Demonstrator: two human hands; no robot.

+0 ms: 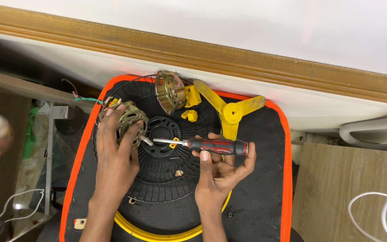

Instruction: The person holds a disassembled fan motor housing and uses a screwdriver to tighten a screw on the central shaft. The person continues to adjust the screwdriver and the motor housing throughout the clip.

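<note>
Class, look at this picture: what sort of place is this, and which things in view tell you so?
Probably an informal home repair corner: a dismantled fan motor with copper windings, a black wire fan guard on an orange-edged black seat, and a red-and-black-handled screwdriver.

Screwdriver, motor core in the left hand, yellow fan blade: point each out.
screwdriver (218, 145), head view, on the red and black handle
motor core (131, 117), head view, on the windings
yellow fan blade (234, 112), head view, on the round hub
</note>
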